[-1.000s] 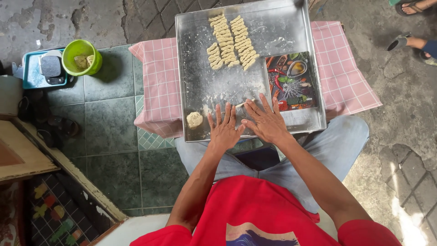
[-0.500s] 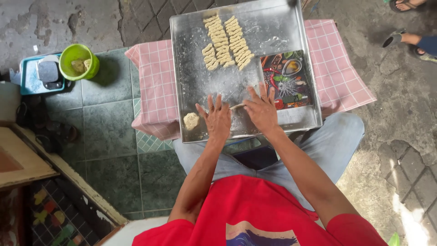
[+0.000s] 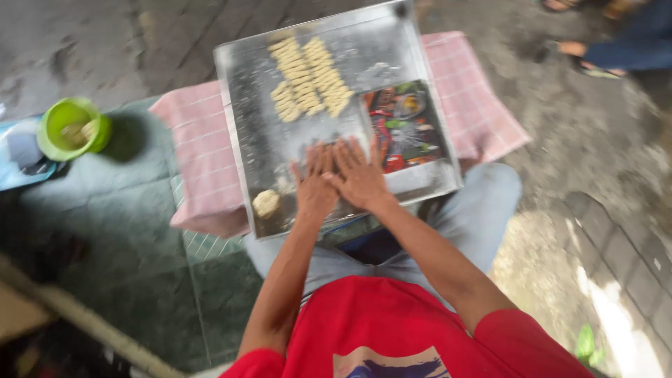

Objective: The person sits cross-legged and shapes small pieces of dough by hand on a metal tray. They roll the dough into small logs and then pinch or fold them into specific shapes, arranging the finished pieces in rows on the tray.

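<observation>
- This is looking like an outdoor yard or street-side spot where food is being made by hand.
- Rough concrete ground point(image 3: 91, 42) and green floor tiles point(image 3: 126, 231) are showing underfoot.
- A floured metal tray point(image 3: 266, 91) is sitting on a checked pink cloth point(image 3: 203, 154), carrying rows of dough pieces point(image 3: 308, 77).
- Sandalled feet point(image 3: 567, 49) are standing nearby.

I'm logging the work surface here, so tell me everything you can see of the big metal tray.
The metal tray is a large, shallow rectangle of dull silvery sheet metal with a low raised rim, dusted pale as if with flour. It lies flat on a pink checked cloth across the person's lap. Rows of small pale dough pieces lie at its far end, a dough lump at its near left corner, and a colourful printed sheet on its right. The left hand and right hand press flat on it.
</observation>
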